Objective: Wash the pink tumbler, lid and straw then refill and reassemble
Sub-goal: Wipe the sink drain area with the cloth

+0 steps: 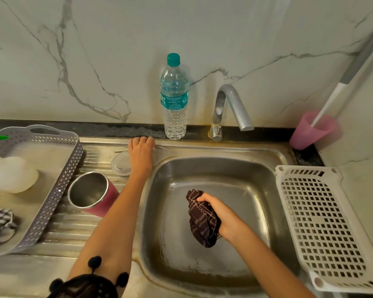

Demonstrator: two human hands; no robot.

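Note:
The pink tumbler (95, 193) stands open and empty on the ribbed drainboard, left of the sink basin; its steel inside shows. Just behind it the clear lid (121, 163) lies flat. A thin clear straw (120, 150) lies along the back of the drainboard. My left hand (141, 152) is palm down on the straw's middle, with the fingers curled over it. Over the basin, my right hand (223, 214) grips a bunched dark checked cloth (201, 220). A full water bottle (174, 97) with a teal cap stands on the back ledge.
The tap (229, 108) arches over the steel sink (267, 160); no water runs. A grey perforated basket (58, 186) on the left holds a white container and a checked cloth. A white plastic rack (323, 224) lies right of the basin. A pink cup (310, 131) holds a brush handle.

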